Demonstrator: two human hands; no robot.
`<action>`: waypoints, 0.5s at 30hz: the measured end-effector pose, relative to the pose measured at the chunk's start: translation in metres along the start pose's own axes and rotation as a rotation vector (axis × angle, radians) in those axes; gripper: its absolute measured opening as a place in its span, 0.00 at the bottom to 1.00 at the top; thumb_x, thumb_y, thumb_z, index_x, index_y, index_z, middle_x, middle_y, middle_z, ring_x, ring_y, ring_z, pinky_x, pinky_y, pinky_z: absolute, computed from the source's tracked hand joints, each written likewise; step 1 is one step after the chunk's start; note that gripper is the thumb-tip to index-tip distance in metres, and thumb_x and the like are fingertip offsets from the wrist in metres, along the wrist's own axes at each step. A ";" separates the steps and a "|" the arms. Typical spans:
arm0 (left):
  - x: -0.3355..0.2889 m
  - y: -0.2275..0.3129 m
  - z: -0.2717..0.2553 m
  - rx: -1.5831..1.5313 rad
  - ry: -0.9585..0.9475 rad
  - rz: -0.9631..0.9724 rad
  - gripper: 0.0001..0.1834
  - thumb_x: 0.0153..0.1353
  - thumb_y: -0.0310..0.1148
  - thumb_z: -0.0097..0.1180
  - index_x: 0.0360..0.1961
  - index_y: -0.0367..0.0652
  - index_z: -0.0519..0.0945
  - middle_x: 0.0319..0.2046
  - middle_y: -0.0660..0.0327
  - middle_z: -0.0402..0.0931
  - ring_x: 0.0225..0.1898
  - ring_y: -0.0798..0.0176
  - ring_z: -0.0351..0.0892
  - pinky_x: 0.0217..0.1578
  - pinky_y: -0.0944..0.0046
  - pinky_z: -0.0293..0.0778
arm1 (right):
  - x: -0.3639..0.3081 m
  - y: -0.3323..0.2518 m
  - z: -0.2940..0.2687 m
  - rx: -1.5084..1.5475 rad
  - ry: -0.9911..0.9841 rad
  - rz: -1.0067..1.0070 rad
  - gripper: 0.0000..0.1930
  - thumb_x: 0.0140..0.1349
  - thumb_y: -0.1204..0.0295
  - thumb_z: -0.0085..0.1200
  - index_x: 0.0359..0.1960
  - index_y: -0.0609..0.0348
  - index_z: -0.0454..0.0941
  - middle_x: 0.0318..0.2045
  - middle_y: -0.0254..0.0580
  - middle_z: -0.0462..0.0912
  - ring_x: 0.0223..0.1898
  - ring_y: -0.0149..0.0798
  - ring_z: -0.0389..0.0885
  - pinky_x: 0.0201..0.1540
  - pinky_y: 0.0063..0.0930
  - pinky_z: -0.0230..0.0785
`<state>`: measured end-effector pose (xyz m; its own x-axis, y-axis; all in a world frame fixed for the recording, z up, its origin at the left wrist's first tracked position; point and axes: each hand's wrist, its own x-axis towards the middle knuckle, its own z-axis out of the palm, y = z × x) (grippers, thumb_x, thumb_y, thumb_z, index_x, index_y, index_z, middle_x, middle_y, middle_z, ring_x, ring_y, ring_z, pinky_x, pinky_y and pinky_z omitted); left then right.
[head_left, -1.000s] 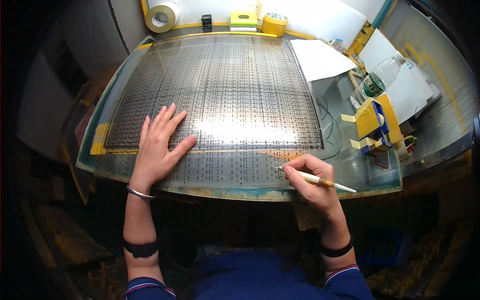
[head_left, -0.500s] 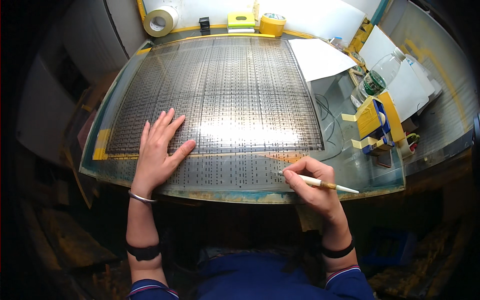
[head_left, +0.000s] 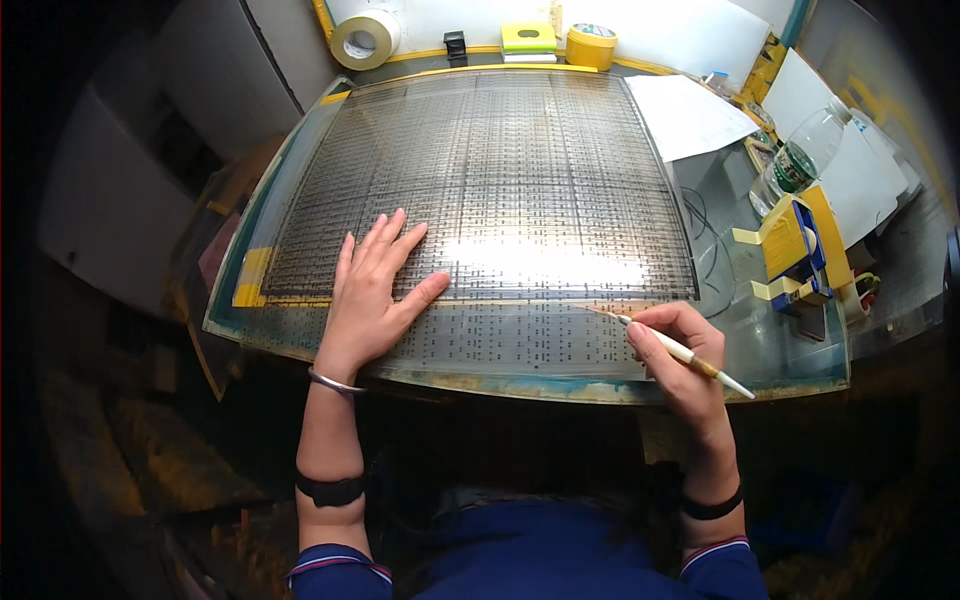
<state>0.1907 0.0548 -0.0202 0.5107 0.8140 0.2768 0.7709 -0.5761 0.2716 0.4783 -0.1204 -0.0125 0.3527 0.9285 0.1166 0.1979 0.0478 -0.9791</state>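
Note:
A large transparent sheet (head_left: 420, 130) covered in rows of small dark marks lies on a glass-topped table. My left hand (head_left: 375, 295) rests flat on its near left part, fingers spread, holding nothing. To the right, my right hand (head_left: 685, 355) pinches a slim pen-like tool (head_left: 690, 357) with a white handle and a brownish band. Its thin tip points up and left, at the sheet's near edge; whether it touches cannot be told. Rows of dark dots (head_left: 500, 340) show on the glass below that edge, between my hands. Glare whitens part of the sheet.
Yellow tape (head_left: 252, 272) lies at the sheet's left corner. Behind stand a tape roll (head_left: 365, 40), a black clip-like item (head_left: 455, 43), a green-yellow box (head_left: 527, 38) and a yellow tub (head_left: 591, 45). At right are white paper (head_left: 690, 115), a bottle (head_left: 800, 165), a blue-yellow tape dispenser (head_left: 795, 245) and a cable (head_left: 712, 235).
The whole view has shifted, so the scene sits further right. My right hand has tilted the tool, its tip now up and left by the sheet's near edge. My left hand stays in place.

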 end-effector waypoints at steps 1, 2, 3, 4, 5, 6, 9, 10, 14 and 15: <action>0.001 0.001 0.001 -0.009 0.002 0.007 0.36 0.65 0.58 0.57 0.69 0.50 0.72 0.74 0.52 0.61 0.77 0.52 0.54 0.75 0.43 0.39 | 0.000 0.002 0.000 0.008 0.007 -0.020 0.05 0.65 0.77 0.63 0.38 0.66 0.82 0.30 0.33 0.85 0.31 0.20 0.79 0.34 0.16 0.70; 0.002 0.001 0.002 -0.011 0.001 0.012 0.36 0.65 0.58 0.57 0.69 0.50 0.72 0.74 0.52 0.61 0.77 0.52 0.54 0.75 0.43 0.39 | 0.000 0.004 -0.001 -0.015 -0.006 -0.031 0.05 0.64 0.77 0.63 0.38 0.66 0.82 0.29 0.33 0.85 0.31 0.20 0.79 0.34 0.16 0.70; 0.002 0.001 0.002 -0.009 0.003 0.013 0.36 0.65 0.58 0.57 0.69 0.50 0.72 0.74 0.52 0.61 0.77 0.52 0.54 0.75 0.43 0.39 | -0.001 0.007 -0.003 -0.035 -0.024 -0.044 0.05 0.64 0.77 0.64 0.38 0.66 0.82 0.29 0.33 0.85 0.30 0.20 0.79 0.33 0.17 0.70; 0.002 0.001 0.001 -0.006 0.005 0.015 0.36 0.65 0.57 0.57 0.69 0.50 0.72 0.74 0.52 0.61 0.77 0.52 0.54 0.75 0.43 0.39 | -0.001 0.008 -0.004 -0.054 -0.043 -0.058 0.05 0.64 0.77 0.64 0.38 0.66 0.82 0.28 0.33 0.85 0.30 0.20 0.79 0.33 0.17 0.70; 0.001 0.001 0.000 -0.001 0.004 0.009 0.35 0.66 0.57 0.57 0.69 0.50 0.72 0.74 0.52 0.61 0.77 0.52 0.54 0.75 0.43 0.39 | -0.001 0.008 -0.005 -0.068 -0.074 -0.070 0.06 0.63 0.77 0.64 0.37 0.66 0.82 0.28 0.33 0.85 0.30 0.20 0.78 0.33 0.17 0.70; 0.002 0.002 0.001 -0.001 0.002 0.006 0.35 0.66 0.57 0.58 0.69 0.50 0.72 0.74 0.53 0.61 0.77 0.53 0.54 0.75 0.43 0.39 | -0.002 0.008 -0.008 -0.087 -0.102 -0.081 0.06 0.63 0.77 0.65 0.37 0.66 0.82 0.27 0.33 0.84 0.29 0.20 0.78 0.32 0.17 0.70; 0.002 0.003 0.000 0.000 0.000 0.006 0.35 0.66 0.56 0.57 0.69 0.50 0.73 0.74 0.53 0.61 0.77 0.52 0.54 0.75 0.43 0.39 | -0.001 0.010 -0.007 -0.024 -0.038 -0.047 0.06 0.62 0.77 0.65 0.36 0.66 0.82 0.25 0.34 0.84 0.28 0.20 0.78 0.31 0.17 0.70; 0.002 0.004 0.000 -0.001 -0.001 0.009 0.35 0.66 0.56 0.57 0.69 0.50 0.73 0.74 0.53 0.61 0.77 0.52 0.54 0.75 0.43 0.39 | -0.001 0.011 -0.005 0.015 0.010 -0.025 0.05 0.62 0.77 0.65 0.36 0.66 0.82 0.25 0.34 0.84 0.27 0.21 0.78 0.30 0.17 0.69; 0.003 0.005 0.001 -0.010 -0.006 0.001 0.35 0.66 0.56 0.58 0.69 0.50 0.72 0.74 0.53 0.61 0.77 0.52 0.54 0.76 0.44 0.40 | 0.000 0.012 -0.002 -0.059 0.009 -0.083 0.05 0.61 0.76 0.66 0.33 0.65 0.83 0.24 0.35 0.84 0.26 0.22 0.78 0.29 0.19 0.69; 0.003 0.004 0.000 -0.007 -0.007 -0.002 0.35 0.66 0.56 0.58 0.69 0.50 0.72 0.74 0.54 0.61 0.77 0.52 0.53 0.76 0.44 0.39 | 0.000 0.010 -0.005 -0.109 -0.037 -0.112 0.05 0.61 0.76 0.66 0.33 0.65 0.83 0.24 0.35 0.84 0.26 0.23 0.78 0.29 0.19 0.69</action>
<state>0.1953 0.0549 -0.0186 0.5121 0.8156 0.2694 0.7692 -0.5750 0.2786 0.4848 -0.1214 -0.0220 0.2889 0.9328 0.2156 0.3329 0.1133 -0.9361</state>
